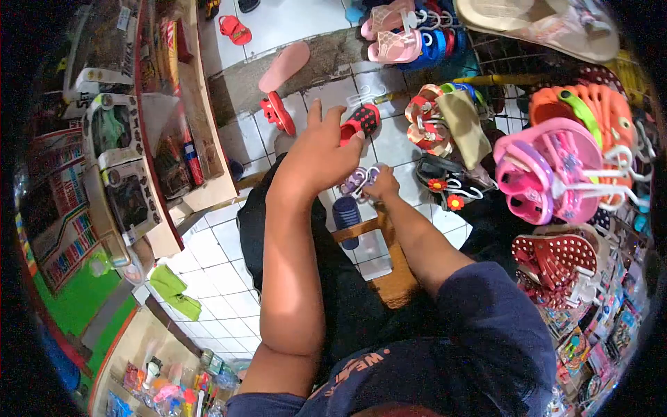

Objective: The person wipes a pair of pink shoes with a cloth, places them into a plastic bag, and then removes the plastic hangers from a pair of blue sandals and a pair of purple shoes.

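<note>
My left hand (319, 156) reaches forward over the floor, palm down, fingers apart and holding nothing. Just beyond its thumb lies a red clog with a black polka-dot upper (364, 121), partly covered by the fingers. Left of the fingers is a red child's sandal (277, 113). My right hand (384, 185) is closed at the edge of a pair of purple sandals (351, 183) with a white hanger; its fingertips are partly hidden. A dark blue slipper (346, 215) lies below them. A loose white hanger (366, 95) rests past the polka-dot clog.
Patterned sandals (429, 121) and black sandals with red flowers (445, 184) lie to the right. Pink sandals (549, 170) hang closer at right. A wooden stool (396, 278) is beneath me. Shelves with boxed toys (114, 132) stand left. A pink insole-like piece (285, 66) lies ahead.
</note>
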{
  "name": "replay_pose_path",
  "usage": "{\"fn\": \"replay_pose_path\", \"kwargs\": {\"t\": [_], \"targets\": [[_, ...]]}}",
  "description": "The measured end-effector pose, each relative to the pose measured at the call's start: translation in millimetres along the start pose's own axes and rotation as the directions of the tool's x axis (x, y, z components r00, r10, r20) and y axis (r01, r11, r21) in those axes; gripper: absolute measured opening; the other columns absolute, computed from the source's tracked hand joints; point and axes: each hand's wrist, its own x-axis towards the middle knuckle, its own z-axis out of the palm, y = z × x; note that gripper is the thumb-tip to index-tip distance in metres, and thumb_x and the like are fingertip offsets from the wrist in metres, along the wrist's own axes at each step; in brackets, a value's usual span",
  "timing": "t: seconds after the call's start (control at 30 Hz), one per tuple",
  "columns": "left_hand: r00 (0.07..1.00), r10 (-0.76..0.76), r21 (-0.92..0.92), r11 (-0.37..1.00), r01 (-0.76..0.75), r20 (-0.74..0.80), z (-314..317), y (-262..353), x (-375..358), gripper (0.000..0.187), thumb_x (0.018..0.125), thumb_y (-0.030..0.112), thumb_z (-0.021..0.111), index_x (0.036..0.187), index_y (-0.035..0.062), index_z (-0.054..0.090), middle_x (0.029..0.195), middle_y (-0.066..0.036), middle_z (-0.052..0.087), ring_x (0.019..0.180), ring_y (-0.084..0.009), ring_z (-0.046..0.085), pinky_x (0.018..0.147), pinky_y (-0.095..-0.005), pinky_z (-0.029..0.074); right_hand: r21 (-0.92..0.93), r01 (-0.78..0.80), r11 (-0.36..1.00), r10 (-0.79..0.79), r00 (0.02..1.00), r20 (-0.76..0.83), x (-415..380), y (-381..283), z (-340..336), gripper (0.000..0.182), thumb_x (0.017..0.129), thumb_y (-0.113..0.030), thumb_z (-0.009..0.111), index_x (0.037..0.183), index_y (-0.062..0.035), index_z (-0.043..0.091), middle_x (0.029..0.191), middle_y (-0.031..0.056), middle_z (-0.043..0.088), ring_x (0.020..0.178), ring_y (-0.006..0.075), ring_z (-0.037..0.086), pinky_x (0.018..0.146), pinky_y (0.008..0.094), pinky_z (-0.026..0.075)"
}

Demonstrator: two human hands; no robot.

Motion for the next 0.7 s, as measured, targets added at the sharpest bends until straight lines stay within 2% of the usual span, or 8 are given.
{"fn": "replay_pose_path", "kwargs": {"t": [0.07, 0.13, 0.2, 0.33, 0.4, 0.43, 0.57, 0.7], "targets": [[1.0, 0.014, 0.03, 0.999, -0.014, -0.011, -2.3, -1.3, 1.9, 0.063, 0.093, 0.038, 0.058, 0.143, 0.0026, 0.042, 0.155, -0.036, 0.02, 0.146, -0.0455, 0.023, 0.117, -0.0441, 0.026, 0.019, 0.007, 1.0, -0.006, 0.999, -0.042, -20.6, -0.3, -5.3, 0.09, 0.058, -0.032, 0.089, 0.133, -0.0136, 0.043, 0.126, 0.0174, 0.05, 0.111, 0.0382, 0.061, 0.092, 0.0457, 0.053], [0.999, 0.023, 0.019, 1.0, -0.023, -0.024, -3.9, -3.5, 3.5, 0.065, 0.09, 0.036, 0.058, 0.14, -0.0019, 0.044, 0.151, -0.04, 0.022, 0.138, -0.052, 0.033, 0.115, -0.046, 0.031, 0.037, 0.009, 0.999, -0.006, 0.996, -0.089, -36.4, 4.2, -8.7, 0.09, 0.059, -0.034, 0.089, 0.133, -0.0129, 0.043, 0.125, 0.0169, 0.05, 0.111, 0.0375, 0.061, 0.091, 0.0454, 0.053], [0.998, 0.051, 0.056, 0.997, -0.049, -0.036, -3.6, -9.9, 9.4, 0.067, 0.09, 0.039, 0.058, 0.141, -0.0015, 0.043, 0.152, -0.038, 0.022, 0.14, -0.0498, 0.03, 0.116, -0.0454, 0.029, 0.033, 0.005, 0.999, -0.001, 0.992, -0.126, -45.2, 8.9, -11.9, 0.084, 0.065, -0.037, 0.086, 0.132, -0.0092, 0.043, 0.128, 0.0175, 0.048, 0.111, 0.0363, 0.062, 0.093, 0.0458, 0.051], [0.999, 0.048, 0.089, 0.995, -0.046, -0.014, -7.6, -16.2, 16.8, 0.067, 0.092, 0.04, 0.057, 0.144, 0.0, 0.042, 0.153, -0.035, 0.025, 0.142, -0.0457, 0.031, 0.117, -0.0448, 0.029, -0.059, -0.002, 0.998, -0.01, 0.982, -0.19, -72.0, -0.6, -42.9, 0.083, 0.064, -0.04, 0.086, 0.127, -0.0074, 0.043, 0.126, 0.0172, 0.048, 0.106, 0.036, 0.063, 0.085, 0.0469, 0.055], [0.999, 0.009, -0.026, 1.0, -0.007, 0.054, -8.9, -16.0, 17.9, 0.067, 0.092, 0.039, 0.057, 0.144, -0.0008, 0.043, 0.155, -0.031, 0.026, 0.141, -0.0442, 0.034, 0.116, -0.0444, 0.03, -0.086, 0.061, 0.994, -0.079, 0.969, -0.232, -84.2, -2.6, -62.4, 0.084, 0.062, -0.042, 0.086, 0.125, -0.0048, 0.043, 0.124, 0.0178, 0.049, 0.102, 0.036, 0.065, 0.081, 0.0477, 0.056], [0.997, 0.042, 0.114, 0.993, -0.035, -0.059, -3.9, -16.7, 18.3, 0.065, 0.093, 0.039, 0.06, 0.142, -0.0003, 0.045, 0.141, -0.024, 0.051, 0.125, -0.034, 0.054, 0.104, -0.0409, 0.045, -0.078, 0.138, 0.987, -0.153, 0.957, -0.245, -91.3, -3.5, -72.9, 0.085, 0.062, -0.043, 0.085, 0.124, -0.0038, 0.043, 0.123, 0.0184, 0.05, 0.101, 0.0363, 0.065, 0.081, 0.0476, 0.056], [0.999, -0.006, 0.003, 1.0, 0.006, 0.034, -6.5, -10.4, 15.1, 0.064, 0.091, 0.039, 0.062, 0.143, 0.0044, 0.046, 0.139, -0.023, 0.054, 0.125, -0.0325, 0.055, 0.102, -0.0401, 0.046, -0.125, 0.245, 0.961, -0.27, 0.924, -0.269, -131.8, -18.6, -125.4, 0.085, 0.062, -0.047, 0.083, 0.121, 0.0009, 0.044, 0.119, 0.0206, 0.052, 0.097, 0.0372, 0.066, 0.08, 0.046, 0.056], [0.985, 0.155, 0.061, 0.985, -0.16, 0.077, 6.1, 6.1, -17.6, 0.068, 0.086, 0.037, 0.069, 0.142, 0.0057, 0.048, 0.138, -0.024, 0.054, 0.126, -0.0341, 0.055, 0.105, -0.0394, 0.044, -0.183, 0.384, 0.905, -0.424, 0.85, -0.312, -196.5, -17.4, -183.5, 0.084, 0.062, -0.048, 0.083, 0.119, 0.0027, 0.047, 0.113, 0.0212, 0.054, 0.097, 0.0371, 0.065, 0.078, 0.0447, 0.058]]}}
